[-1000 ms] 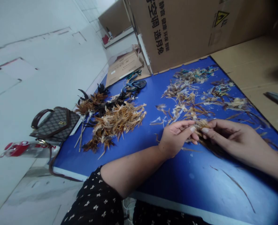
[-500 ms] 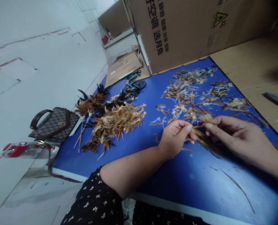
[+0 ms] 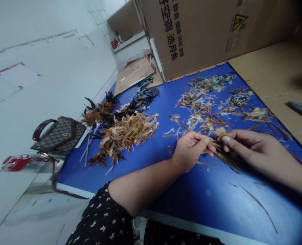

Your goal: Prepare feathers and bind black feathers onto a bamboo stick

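My left hand [image 3: 191, 149] pinches the pale end of a bundle of long brown feathers [image 3: 226, 158] above the blue table [image 3: 181, 204]. Close beside it, my right hand [image 3: 253, 149] is closed, with thumb and fingertips on a small fluffy tan feather [image 3: 220, 131]. The right fingers partly cover the bundle, whose darker tips trail down toward the table. Behind both hands lies a loose pile of feather scraps [image 3: 199, 109]. A single long thin feather [image 3: 260, 206] rests near the table's front right.
A heap of trimmed golden-brown feather bunches [image 3: 130, 131] lies on the left. A handbag [image 3: 61, 134] and a clear bottle with a red label [image 3: 31, 163] are at the left edge. A large cardboard box [image 3: 204, 34] stands behind; a dark blade-like tool [image 3: 300, 110] lies far right.
My right hand has shifted slightly left toward my left hand, carrying the fluffy tan feather with it. My left hand has moved barely to the right.
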`<state>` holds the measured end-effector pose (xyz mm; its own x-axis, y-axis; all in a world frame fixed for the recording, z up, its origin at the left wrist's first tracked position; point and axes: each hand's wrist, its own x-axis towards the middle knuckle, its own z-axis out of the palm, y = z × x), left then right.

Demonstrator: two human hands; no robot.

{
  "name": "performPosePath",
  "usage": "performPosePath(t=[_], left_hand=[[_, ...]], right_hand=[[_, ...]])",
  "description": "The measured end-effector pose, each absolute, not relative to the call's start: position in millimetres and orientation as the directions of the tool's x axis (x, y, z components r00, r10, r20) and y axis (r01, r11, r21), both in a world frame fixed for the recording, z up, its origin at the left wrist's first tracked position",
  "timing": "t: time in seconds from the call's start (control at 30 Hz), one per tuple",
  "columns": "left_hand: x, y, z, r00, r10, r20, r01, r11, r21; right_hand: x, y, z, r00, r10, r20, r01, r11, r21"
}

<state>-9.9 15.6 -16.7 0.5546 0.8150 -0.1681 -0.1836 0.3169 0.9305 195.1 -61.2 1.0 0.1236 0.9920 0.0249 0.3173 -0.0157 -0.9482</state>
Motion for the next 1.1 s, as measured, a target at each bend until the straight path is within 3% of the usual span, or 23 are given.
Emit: performPosePath(t=[0.23, 0.53, 0.8, 1.0, 1.1], left_hand=[[-9.9, 18.5, -16.9, 0.599, 0.788, -0.142, -0.216, 0.329, 0.919], [-10.4, 18.4, -17.8, 0.620, 0.773, -0.132, -0.201, 0.319, 0.926], [-11.3, 18.3, -19.6, 0.556, 0.822, -0.121, -0.237, 0.297, 0.925], [-10.4, 18.5, -23.6, 0.505, 0.853, -0.128, -0.268, 0.296, 0.917], [-10.1, 18.0, -22.8, 0.514, 0.849, -0.122, -0.253, 0.286, 0.924]], right_hand=[[192.7, -61.8, 2.6, 0.007, 1.000, 0.004, 0.317, 0.001, -0.948], [192.3, -62.6, -0.5, -0.010, 1.000, -0.005, 0.347, -0.001, -0.938], [194.5, -64.1, 2.3, 0.185, 0.980, 0.077, 0.378, 0.002, -0.926], [200.0, -63.9, 0.8, 0.421, 0.887, 0.187, 0.356, 0.028, -0.934], [197.7, -63.8, 2.4, 0.383, 0.901, 0.201, 0.377, 0.046, -0.925]])
